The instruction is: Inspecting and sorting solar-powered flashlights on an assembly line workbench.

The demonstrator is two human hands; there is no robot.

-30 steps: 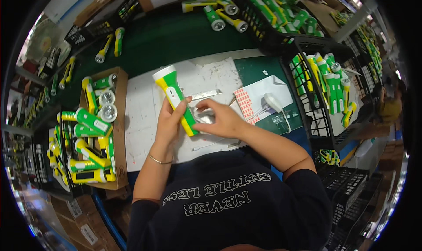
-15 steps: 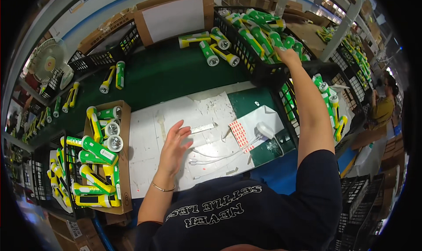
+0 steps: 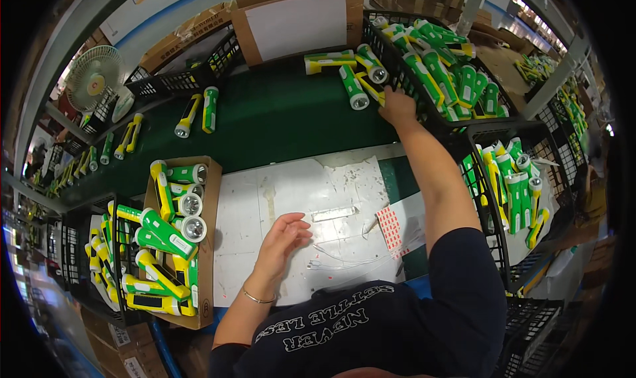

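My right hand (image 3: 399, 108) reaches over the dark green belt at the back, its fingers closed round the lamp end of a yellow-and-green flashlight (image 3: 371, 88). Beside it lie a green flashlight (image 3: 353, 86) with its lens toward me, another flashlight (image 3: 372, 64) and a yellow-green pair (image 3: 330, 62). Above the white worktop (image 3: 245, 199), my left hand (image 3: 285, 240) hovers with nothing in it, fingers loosely bent and apart. Near it are a pale strip (image 3: 334, 214), thin white cables (image 3: 351, 264) and a sheet of red dots (image 3: 393, 231).
A black crate (image 3: 424, 106) heaped with flashlights stands right of my right hand, another crate (image 3: 478, 139) nearer. At left are a flashlight-filled cardboard box (image 3: 207, 245) and a black crate (image 3: 121, 225). Behind the belt (image 3: 265, 113) stand a cardboard box (image 3: 298, 27) and a fan (image 3: 96, 78).
My right hand has left the flashlights in the back right crate and come left to one on the belt. My left hand stays over the worktop; the view has shifted.
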